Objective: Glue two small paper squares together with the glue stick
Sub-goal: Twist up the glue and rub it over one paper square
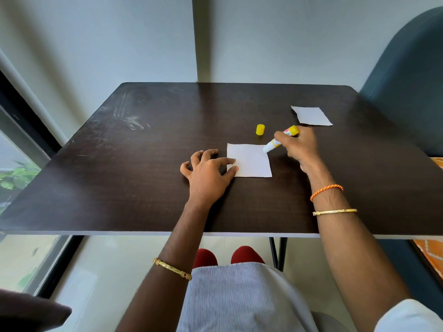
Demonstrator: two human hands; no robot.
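A white paper square (250, 161) lies flat near the middle of the dark table (143, 188). My left hand (208, 173) rests to its left, thumb and forefinger pressing on the paper's left edge. My right hand (299, 147) grips an uncapped glue stick (279, 140), tilted, its white tip touching the paper's upper right corner. The yellow cap (260, 129) stands on the table just behind the paper. A second white paper square (311, 115) lies farther back on the right.
A dark blue chair back (407, 92) rises past the table's right rear corner. Behind the table is a grey wall. A window (21, 168) runs along the left. White smudges mark the table's far left.
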